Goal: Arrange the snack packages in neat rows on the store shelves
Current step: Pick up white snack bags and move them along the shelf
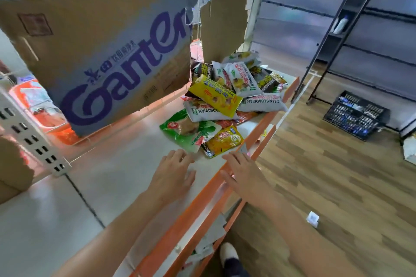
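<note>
Your shoe point(228, 252) stands on the wood-plank floor point(333, 164) below you, just beside the shelving, and a small white tag point(313, 219) lies on the planks near it. In front of you runs a pale shelf point(126, 164) with an orange front lip point(209, 189); a lower shelf edge shows beneath it, with paper labels on it.

Your left hand point(173, 175) lies palm down on the shelf, fingers relaxed and slightly spread, holding nothing. Your right hand point(244, 171) hovers over the orange lip, fingers straight and loosely spread, also holding nothing.

Just beyond your fingertips lie a green packet point(189, 132) and a yellow packet point(225, 140), flat on the shelf; the yellow one is nearest your right hand, though you cannot tell whether it touches. Behind them the snack packages point(234, 87) sit in a loose heap toward the shelf's far end, grey, yellow and dark packs overlapping at all angles.

To the left, a large cardboard box point(108, 51) printed in purple letters overhangs the shelf and blocks the view behind it. A torn cardboard sheet point(222, 22) stands up behind the heap.

Farther right, a black plastic crate point(355, 114) rests on the floor near a dark metal rack point(333, 36), which carries a white bottle point(341, 24).
</note>
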Demonstrator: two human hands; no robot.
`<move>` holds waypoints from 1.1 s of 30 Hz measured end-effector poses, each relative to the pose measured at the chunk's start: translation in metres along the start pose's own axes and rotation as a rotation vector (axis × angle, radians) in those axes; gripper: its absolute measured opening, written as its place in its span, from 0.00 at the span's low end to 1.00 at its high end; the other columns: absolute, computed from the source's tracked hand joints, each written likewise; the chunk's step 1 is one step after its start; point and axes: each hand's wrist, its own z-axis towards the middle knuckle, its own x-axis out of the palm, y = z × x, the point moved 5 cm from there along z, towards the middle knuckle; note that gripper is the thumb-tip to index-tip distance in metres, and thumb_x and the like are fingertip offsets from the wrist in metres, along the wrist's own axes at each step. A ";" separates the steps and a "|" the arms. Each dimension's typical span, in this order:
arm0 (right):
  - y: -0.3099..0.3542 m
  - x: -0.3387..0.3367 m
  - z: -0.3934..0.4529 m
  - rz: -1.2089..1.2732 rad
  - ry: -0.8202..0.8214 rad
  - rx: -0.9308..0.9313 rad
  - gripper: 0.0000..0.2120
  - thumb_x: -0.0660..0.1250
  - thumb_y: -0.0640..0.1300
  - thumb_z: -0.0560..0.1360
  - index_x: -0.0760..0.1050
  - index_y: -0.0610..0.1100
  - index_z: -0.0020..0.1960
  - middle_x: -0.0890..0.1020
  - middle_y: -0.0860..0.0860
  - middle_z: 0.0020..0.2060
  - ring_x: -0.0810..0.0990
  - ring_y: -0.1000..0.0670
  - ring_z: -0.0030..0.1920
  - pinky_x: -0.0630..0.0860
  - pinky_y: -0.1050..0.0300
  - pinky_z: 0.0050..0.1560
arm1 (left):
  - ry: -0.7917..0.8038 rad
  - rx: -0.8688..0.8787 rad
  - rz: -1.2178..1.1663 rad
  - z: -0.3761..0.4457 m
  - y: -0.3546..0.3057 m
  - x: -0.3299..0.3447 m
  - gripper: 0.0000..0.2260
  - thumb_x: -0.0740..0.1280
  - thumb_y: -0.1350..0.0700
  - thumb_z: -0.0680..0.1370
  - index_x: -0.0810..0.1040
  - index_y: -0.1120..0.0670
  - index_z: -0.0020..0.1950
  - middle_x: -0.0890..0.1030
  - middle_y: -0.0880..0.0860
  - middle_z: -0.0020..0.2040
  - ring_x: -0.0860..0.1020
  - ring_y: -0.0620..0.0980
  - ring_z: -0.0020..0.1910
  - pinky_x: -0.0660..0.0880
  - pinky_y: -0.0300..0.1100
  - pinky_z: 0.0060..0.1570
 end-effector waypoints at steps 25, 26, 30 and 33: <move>-0.109 -0.036 0.222 0.222 0.233 -0.069 0.32 0.56 0.61 0.77 0.59 0.38 0.70 0.73 0.40 0.62 0.72 0.41 0.61 0.72 0.47 0.57 | -0.243 -0.920 -0.503 0.155 0.019 0.035 0.19 0.64 0.44 0.74 0.70 0.56 0.56 0.76 0.56 0.54 0.75 0.55 0.54 0.72 0.54 0.57; -0.109 -0.032 0.224 0.240 0.246 -0.054 0.30 0.57 0.61 0.77 0.62 0.38 0.66 0.75 0.40 0.59 0.73 0.41 0.58 0.73 0.47 0.55 | -0.275 -0.981 -0.612 0.156 0.022 0.038 0.23 0.64 0.41 0.70 0.69 0.56 0.56 0.77 0.56 0.52 0.76 0.56 0.53 0.73 0.55 0.56; -0.109 -0.028 0.228 0.356 0.294 0.006 0.26 0.63 0.59 0.74 0.63 0.40 0.59 0.76 0.41 0.54 0.75 0.41 0.55 0.75 0.48 0.50 | -0.520 -1.224 -1.181 0.158 0.030 0.041 0.44 0.71 0.33 0.51 0.65 0.54 0.60 0.79 0.57 0.51 0.79 0.57 0.50 0.78 0.55 0.51; -0.109 -0.029 0.229 0.423 0.320 0.007 0.28 0.68 0.61 0.71 0.59 0.43 0.55 0.77 0.44 0.51 0.78 0.43 0.51 0.75 0.46 0.49 | -0.541 -1.195 -1.296 0.167 0.020 0.031 0.34 0.76 0.40 0.62 0.68 0.57 0.58 0.80 0.59 0.51 0.80 0.57 0.50 0.78 0.46 0.40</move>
